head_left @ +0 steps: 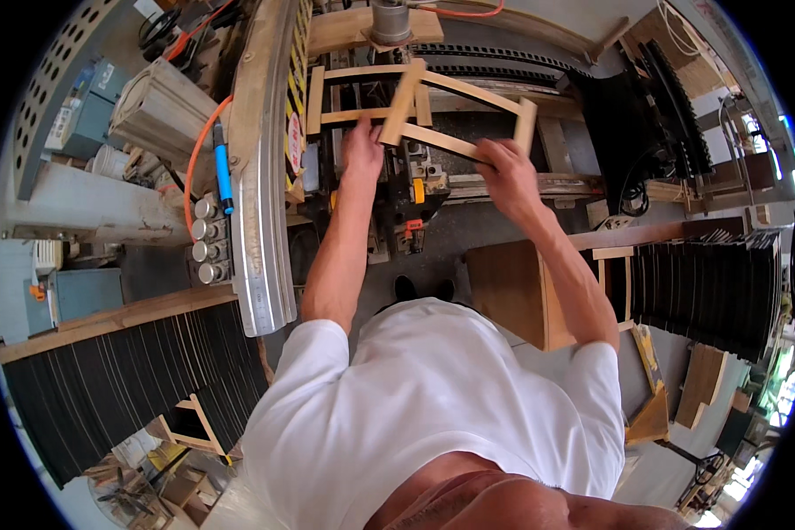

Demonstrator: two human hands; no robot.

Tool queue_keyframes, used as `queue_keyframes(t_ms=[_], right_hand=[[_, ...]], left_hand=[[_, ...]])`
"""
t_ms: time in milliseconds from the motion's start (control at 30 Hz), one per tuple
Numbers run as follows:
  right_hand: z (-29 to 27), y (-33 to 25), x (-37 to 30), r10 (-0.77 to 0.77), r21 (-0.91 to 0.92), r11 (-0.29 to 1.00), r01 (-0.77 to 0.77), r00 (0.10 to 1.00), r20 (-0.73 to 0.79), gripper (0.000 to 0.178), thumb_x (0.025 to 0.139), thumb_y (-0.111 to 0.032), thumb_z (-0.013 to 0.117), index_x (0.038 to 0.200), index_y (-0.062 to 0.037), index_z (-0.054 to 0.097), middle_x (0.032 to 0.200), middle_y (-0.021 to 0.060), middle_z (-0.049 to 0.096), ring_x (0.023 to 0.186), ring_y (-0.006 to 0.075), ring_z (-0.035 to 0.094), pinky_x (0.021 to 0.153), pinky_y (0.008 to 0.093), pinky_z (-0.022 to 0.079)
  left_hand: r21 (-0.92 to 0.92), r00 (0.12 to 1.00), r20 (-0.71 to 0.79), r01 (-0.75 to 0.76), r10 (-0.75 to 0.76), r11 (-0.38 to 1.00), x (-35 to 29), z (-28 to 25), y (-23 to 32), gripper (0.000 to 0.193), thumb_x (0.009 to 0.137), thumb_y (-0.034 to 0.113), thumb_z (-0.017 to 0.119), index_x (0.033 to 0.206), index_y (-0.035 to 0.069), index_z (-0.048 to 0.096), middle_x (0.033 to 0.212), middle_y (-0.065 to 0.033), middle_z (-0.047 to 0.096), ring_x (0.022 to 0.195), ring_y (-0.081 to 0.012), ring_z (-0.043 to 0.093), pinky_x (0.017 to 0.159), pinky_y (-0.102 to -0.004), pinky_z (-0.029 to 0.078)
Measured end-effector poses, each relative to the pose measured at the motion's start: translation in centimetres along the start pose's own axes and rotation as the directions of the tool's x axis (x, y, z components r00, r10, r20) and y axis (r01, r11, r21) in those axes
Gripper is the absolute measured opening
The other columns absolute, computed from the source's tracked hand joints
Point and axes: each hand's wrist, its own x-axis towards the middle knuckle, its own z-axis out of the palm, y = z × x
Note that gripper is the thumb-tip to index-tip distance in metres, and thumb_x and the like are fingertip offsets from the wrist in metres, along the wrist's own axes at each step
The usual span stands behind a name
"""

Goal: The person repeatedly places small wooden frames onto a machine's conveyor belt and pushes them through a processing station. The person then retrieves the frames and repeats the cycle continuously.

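Two light wooden frames with dark edges are over the machine in front of me. The left frame (pixel 314 102) sits almost square in the machine. My left hand (pixel 362 152) has its fingers closed at that frame's near rail; the exact grip is partly hidden. The right frame (pixel 446 141) is tilted, and its left end overlaps the left frame. My right hand (pixel 509 172) pinches its near rail close to the right corner. The tilted frame's left end bar is slightly blurred.
A metal-edged beam (pixel 261 221) with a blue tool (pixel 223 172) runs along my left. Rows of black-sided frames stand at left (pixel 106 380) and right (pixel 707 291). A wooden box (pixel 512 291) stands near my right side. A black cable chain (pixel 680 106) is at the far right.
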Motion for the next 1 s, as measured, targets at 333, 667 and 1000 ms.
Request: queue_keyframes(t_ms=[333, 667, 1000], right_hand=[[11.0, -0.6, 9.3, -0.285, -0.013, 0.956, 0.293, 0.938, 0.199, 0.021, 0.078, -0.011, 0.069, 0.096, -0.0082, 0.059, 0.097, 0.0087, 0.068, 0.103, 0.0292, 0.059, 0.088, 0.0420, 0.045], [12.7, 1.2, 11.9, -0.352, 0.028, 0.935, 0.354, 0.912, 0.210, 0.021, 0.076, -0.011, 0.070, 0.092, -0.0089, 0.057, 0.084, 0.0096, 0.066, 0.090, 0.0308, 0.060, 0.080, 0.0422, 0.042], [16.6, 4.1, 17.2, -0.362, 0.099, 0.932, 0.348, 0.899, 0.247, 0.018, 0.076, -0.004, 0.061, 0.093, -0.0068, 0.058, 0.090, 0.0137, 0.066, 0.089, 0.0343, 0.058, 0.081, 0.0437, 0.041]], left_hand=[[-0.017, 0.956, 0.293, 0.002, 0.003, 1.000, -3.9, -2.9, 0.0, 0.038, 0.083, -0.005, 0.051, 0.120, 0.005, 0.051, 0.113, -0.0075, 0.058, 0.109, -0.0268, 0.057, 0.103, -0.0470, 0.042], [-0.082, 0.982, 0.169, -0.068, 0.081, 0.994, -3.3, -2.4, -1.7, 0.023, 0.095, 0.006, 0.055, 0.118, 0.008, 0.053, 0.118, -0.0071, 0.059, 0.107, -0.0226, 0.058, 0.100, -0.0433, 0.044], [0.017, 0.997, -0.035, -0.063, 0.064, 0.998, -19.0, -4.1, -4.6, 0.043, 0.099, 0.005, 0.048, 0.141, 0.005, 0.040, 0.140, -0.0112, 0.049, 0.132, -0.0278, 0.047, 0.112, -0.0447, 0.036]])
